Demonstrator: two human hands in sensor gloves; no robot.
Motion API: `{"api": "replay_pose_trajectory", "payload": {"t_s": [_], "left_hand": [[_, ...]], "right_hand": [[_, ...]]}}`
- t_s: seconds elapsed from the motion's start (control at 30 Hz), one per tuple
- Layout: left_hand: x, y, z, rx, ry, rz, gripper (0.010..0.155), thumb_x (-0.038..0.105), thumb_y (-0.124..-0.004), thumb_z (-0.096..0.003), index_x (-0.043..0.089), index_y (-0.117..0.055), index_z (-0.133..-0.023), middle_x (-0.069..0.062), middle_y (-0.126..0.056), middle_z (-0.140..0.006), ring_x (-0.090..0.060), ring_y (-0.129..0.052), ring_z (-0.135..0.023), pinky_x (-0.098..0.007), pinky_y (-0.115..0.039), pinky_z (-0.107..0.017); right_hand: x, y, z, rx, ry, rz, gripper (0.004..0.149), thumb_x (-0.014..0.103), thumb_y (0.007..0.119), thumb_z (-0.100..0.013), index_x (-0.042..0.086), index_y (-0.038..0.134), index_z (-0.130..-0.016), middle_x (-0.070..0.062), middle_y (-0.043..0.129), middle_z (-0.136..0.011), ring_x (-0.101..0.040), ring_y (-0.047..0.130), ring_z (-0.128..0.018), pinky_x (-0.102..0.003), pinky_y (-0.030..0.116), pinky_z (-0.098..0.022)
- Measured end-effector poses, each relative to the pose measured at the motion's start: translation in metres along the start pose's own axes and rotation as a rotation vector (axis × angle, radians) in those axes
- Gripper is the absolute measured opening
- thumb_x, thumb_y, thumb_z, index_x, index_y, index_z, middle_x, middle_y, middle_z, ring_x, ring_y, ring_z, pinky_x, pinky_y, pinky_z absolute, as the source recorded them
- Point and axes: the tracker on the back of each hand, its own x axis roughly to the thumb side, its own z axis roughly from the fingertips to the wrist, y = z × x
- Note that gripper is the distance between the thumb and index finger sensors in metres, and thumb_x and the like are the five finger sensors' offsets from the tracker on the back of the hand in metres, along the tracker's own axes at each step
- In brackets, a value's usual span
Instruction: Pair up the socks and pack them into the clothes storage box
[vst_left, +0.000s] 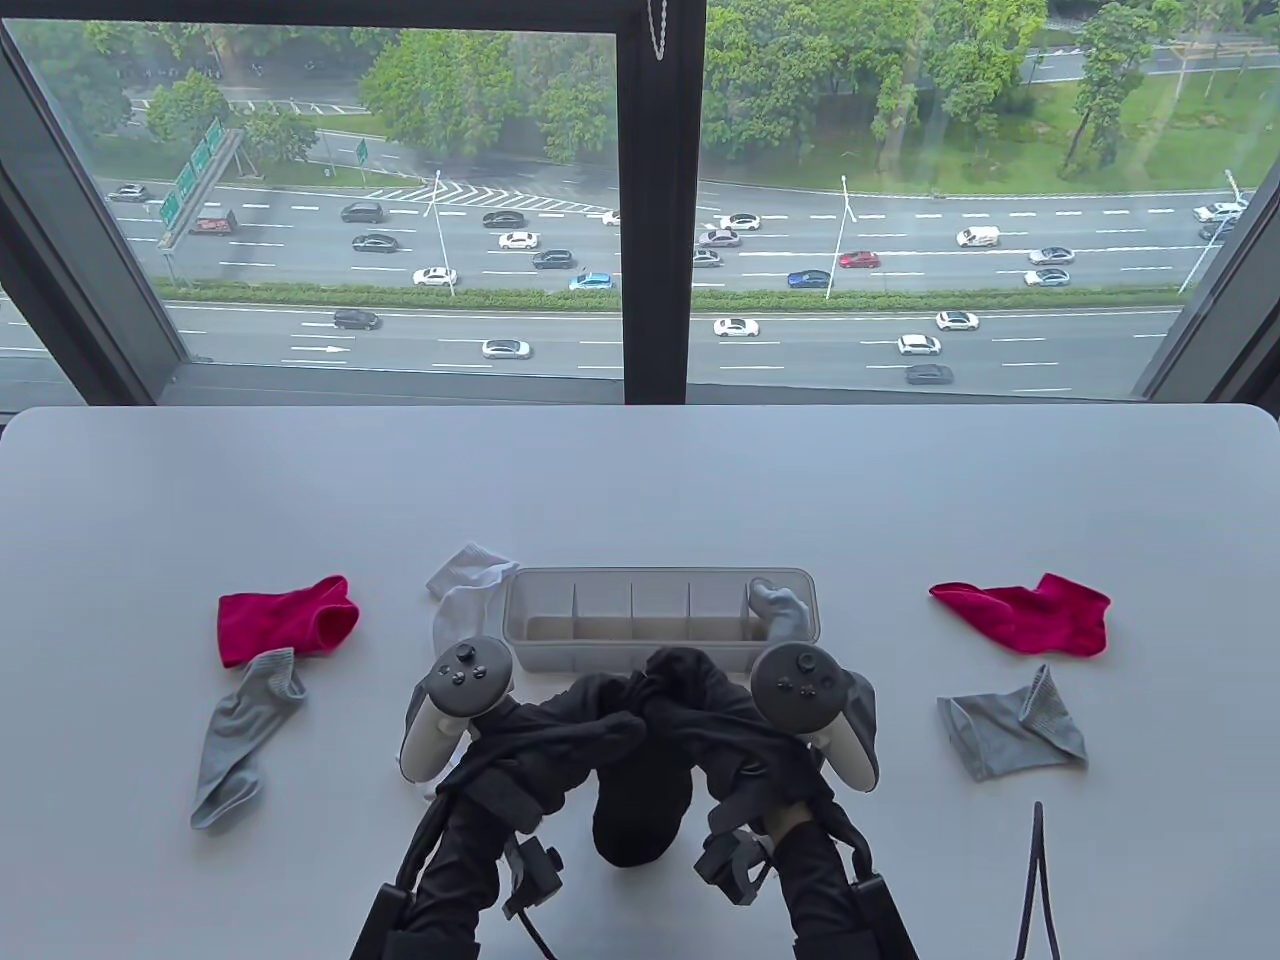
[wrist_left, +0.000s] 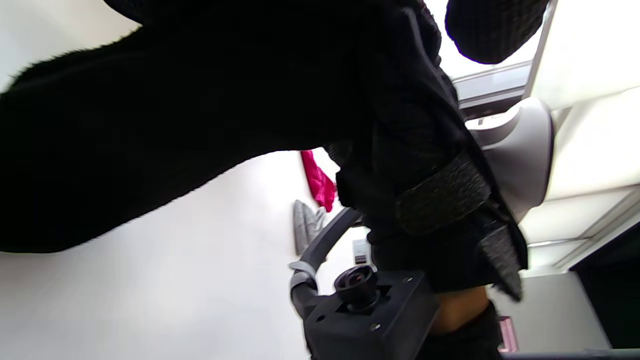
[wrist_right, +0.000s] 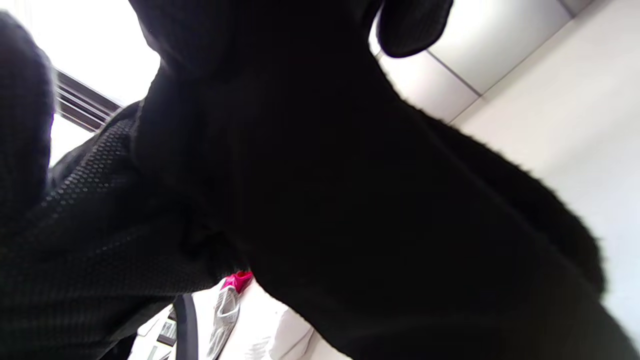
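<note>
Left hand: the left hand (vst_left: 560, 745) sits at 6 o'clock on the table (vst_left: 640, 480), just in front of the box; its fingers curl round the black socks, gripping them from the left
Right hand: the right hand (vst_left: 740, 740) meets it from the right; its fingers also close on the black bundle; the 2 hands touch at the cloth
Black socks: the black socks (vst_left: 640, 800) hang between the hands and drape toward the near edge; in both wrist views the dark cloth fills most of the frame; whether it is 1 sock or 2 I cannot tell
Box: the box (vst_left: 660, 650) is a pale, long tray at the table's centre, split by dividers into compartments; a grey sock (vst_left: 778, 608) is stuffed in the compartment at its 3 o'clock end; the others look bare
White sock: a white sock (vst_left: 465, 595) lies against the box's 9 o'clock end, partly behind the left tracker
Left group: at 9 o'clock a red sock (vst_left: 285, 618) lies flat; a 2nd grey sock (vst_left: 240, 740) touches its near edge and stretches toward 7 o'clock
Right group: at 3 o'clock another red sock (vst_left: 1030, 612); just nearer, apart from it, a 3rd grey sock (vst_left: 1010, 735)
Window: beyond the table's far edge, a window (vst_left: 640, 200) over a busy road
</note>
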Motion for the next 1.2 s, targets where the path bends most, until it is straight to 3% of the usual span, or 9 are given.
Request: {"api": "replay_pose_trajectory", "payload": {"t_s": [0.13,0.27,0.4,0.53,0.77,0.93,1.03,1.1,1.2], "left_hand": [[0.008,0.000,0.000,0.317,0.043,-0.236,0.044,0.025,-0.070,-0.0568,0.006,-0.062,-0.095,-0.025,-0.082,-0.090,-0.043,-0.091,-0.076,-0.065,-0.069,-0.064],[0.009,0.004,0.005,0.350,0.004,-0.193,0.041,0.022,-0.071,-0.0572,0.004,-0.071,-0.094,-0.024,-0.096,-0.076,-0.040,-0.103,-0.062,-0.061,-0.079,-0.057],[0.007,0.004,0.005,0.277,0.050,-0.181,0.046,0.032,-0.068,-0.0591,0.005,-0.076,-0.095,-0.029,-0.088,-0.088,-0.048,-0.094,-0.072,-0.067,-0.069,-0.062],[0.011,0.005,0.006,0.335,0.012,-0.237,0.045,0.026,-0.070,-0.0576,0.007,-0.074,-0.098,-0.028,-0.075,-0.101,-0.047,-0.085,-0.085,-0.067,-0.064,-0.067],[0.014,0.006,0.003,0.125,-0.093,0.029,0.045,0.022,-0.063,-0.0589,0.004,-0.065,-0.099,-0.020,-0.094,-0.070,-0.029,-0.101,-0.049,-0.057,-0.081,-0.053],[-0.008,-0.005,-0.007,0.050,0.190,-0.029,0.045,0.023,-0.062,-0.0592,-0.002,-0.067,-0.097,-0.018,-0.098,-0.058,-0.025,-0.101,-0.034,-0.054,-0.085,-0.045],[-0.016,-0.016,-0.013,0.154,0.327,-0.222,0.061,0.025,-0.064,-0.0590,-0.004,-0.043,-0.108,-0.034,-0.078,-0.094,-0.046,-0.094,-0.071,-0.066,-0.072,-0.058],[-0.013,-0.023,-0.014,0.137,0.412,-0.374,0.076,0.030,-0.067,-0.0589,0.010,-0.016,-0.112,-0.031,-0.012,-0.115,-0.059,-0.027,-0.107,-0.076,-0.039,-0.072],[-0.001,-0.034,-0.021,0.041,0.278,-0.496,0.055,0.023,-0.065,-0.0588,0.015,-0.048,-0.110,-0.020,-0.031,-0.119,-0.049,-0.036,-0.111,-0.074,-0.037,-0.075]], "right_hand": [[0.000,-0.001,0.001,-0.016,0.009,0.055,0.070,0.039,0.075,-0.056,0.020,0.040,-0.113,-0.003,0.083,-0.085,-0.018,0.089,-0.071,-0.054,0.063,-0.075],[-0.004,-0.002,-0.003,0.092,0.023,0.008,0.055,0.039,0.076,-0.055,0.019,0.064,-0.105,-0.007,0.081,-0.081,-0.026,0.084,-0.071,-0.060,0.060,-0.071],[-0.003,-0.004,-0.001,0.009,0.048,0.057,0.043,0.034,0.076,-0.056,0.023,0.068,-0.097,-0.016,0.075,-0.107,-0.042,0.081,-0.090,-0.062,0.059,-0.072],[-0.003,-0.008,0.000,-0.012,0.032,0.052,0.043,0.027,0.077,-0.056,0.026,0.065,-0.098,-0.009,0.087,-0.093,-0.030,0.092,-0.080,-0.055,0.067,-0.071],[-0.002,-0.024,0.006,-0.021,-0.033,-0.143,0.042,0.035,0.076,-0.057,0.015,0.075,-0.093,-0.007,0.100,-0.066,-0.021,0.102,-0.055,-0.051,0.074,-0.063],[-0.021,-0.008,-0.003,0.100,0.134,-0.001,0.042,0.033,0.074,-0.058,0.009,0.076,-0.091,-0.006,0.102,-0.059,-0.019,0.103,-0.047,-0.049,0.077,-0.060],[-0.038,0.011,-0.009,0.069,0.242,0.116,0.044,0.032,0.071,-0.059,0.012,0.069,-0.097,-0.009,0.098,-0.074,-0.025,0.100,-0.063,-0.052,0.071,-0.066],[-0.047,0.020,-0.010,0.060,0.294,0.195,0.055,0.031,0.068,-0.060,0.015,0.051,-0.110,-0.020,0.077,-0.103,-0.040,0.079,-0.092,-0.060,0.060,-0.072],[-0.045,0.013,-0.007,0.003,0.285,0.273,0.059,0.031,0.067,-0.061,0.019,0.042,-0.113,-0.023,0.060,-0.115,-0.046,0.059,-0.103,-0.063,0.054,-0.074]]}}
